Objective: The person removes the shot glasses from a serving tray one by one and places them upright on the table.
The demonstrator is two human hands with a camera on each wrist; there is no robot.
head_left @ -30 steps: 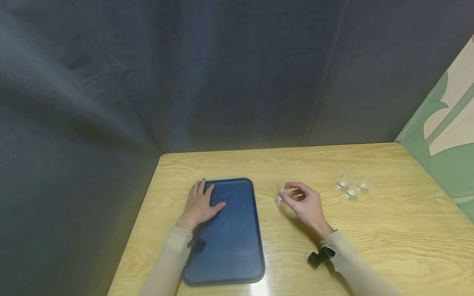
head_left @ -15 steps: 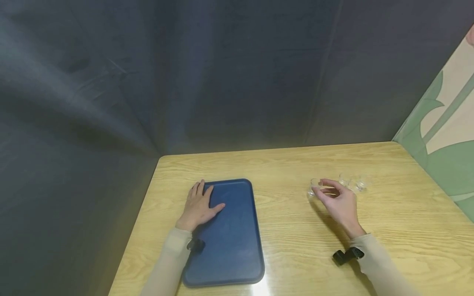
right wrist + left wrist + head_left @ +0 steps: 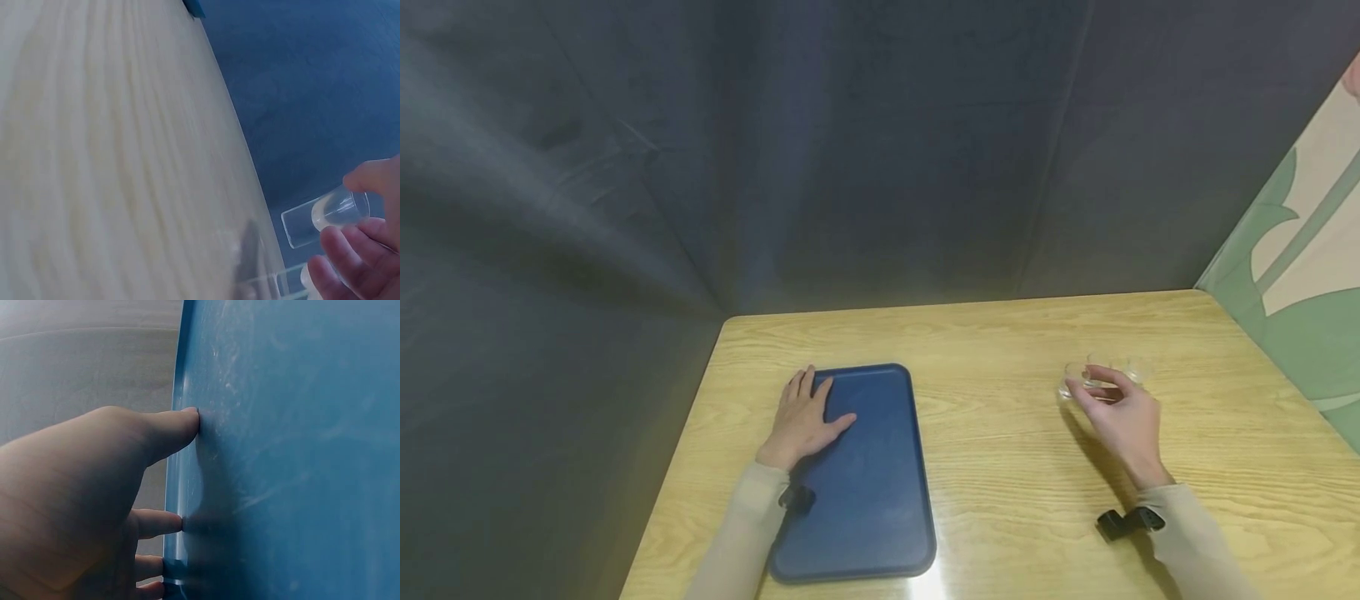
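Observation:
My right hand [image 3: 1120,421] pinches a small clear shot glass [image 3: 328,215] between thumb and fingertips, near its rim. In the head view the held glass [image 3: 1067,389] is close to the wooden table, beside other clear glasses [image 3: 1136,368] partly hidden by the hand. Whether its base touches the wood, I cannot tell. At the left, a dark blue rectangular tray [image 3: 868,492] lies on the table. My left hand [image 3: 801,421] rests on the tray's upper left edge, fingers spread; its thumb [image 3: 178,428] reaches over the rim onto the tray's surface.
The light wooden table [image 3: 992,500] extends right of the tray. A dark cloth [image 3: 887,167] hangs behind and to the left. At the far right stands a panel with green leaf shapes [image 3: 1318,342].
My right hand has moved to the right with the shot glass, from near the tray to beside the other glasses. My left hand stays on the tray.

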